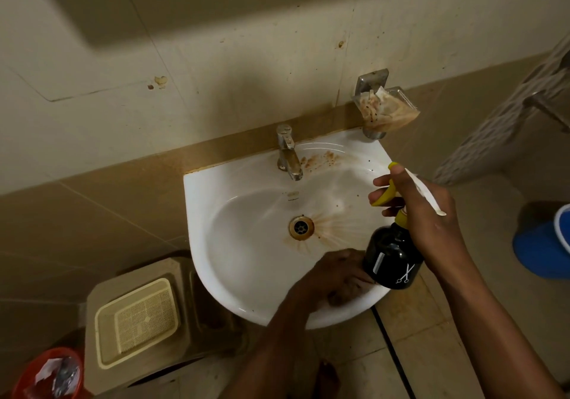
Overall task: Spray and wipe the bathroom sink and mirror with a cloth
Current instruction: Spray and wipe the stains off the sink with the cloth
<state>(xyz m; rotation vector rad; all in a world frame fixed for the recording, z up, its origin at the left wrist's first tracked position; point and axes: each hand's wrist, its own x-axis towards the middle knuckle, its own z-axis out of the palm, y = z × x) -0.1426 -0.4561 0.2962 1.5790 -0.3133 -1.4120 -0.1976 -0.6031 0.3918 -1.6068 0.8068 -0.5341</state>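
The right hand (428, 213) holds a black spray bottle (393, 258) by its neck, over the right side of the white sink (222, 201). The fingers (381, 196) wrap around the yellow trigger (385, 193), and the thumb sits on top of the yellow spray head. The round body of the bottle hangs below the hand, over the front right rim of the sink. A small white comb and scissors are drawn on it.

The left hand (334, 278) is low on the front of the bowl, just beside the bottle. It is curled and pressed down on the sink. It is blurry, so I cannot tell if there is a cloth under it.

Brown stains spread out from the drain (301, 228) toward the right. More brown spots sit on the rim next to the tap (288, 153).

A soap holder (385, 105) with a dirty brown liner hangs on the wall above the right corner of the sink. A blue bucket (544, 244) is cut off at the right edge. A red bin (51, 374) is cut off at the bottom left. A tan box with a cream basket (137, 321) on top stands left of the sink. The mirror cannot be made out in this view.
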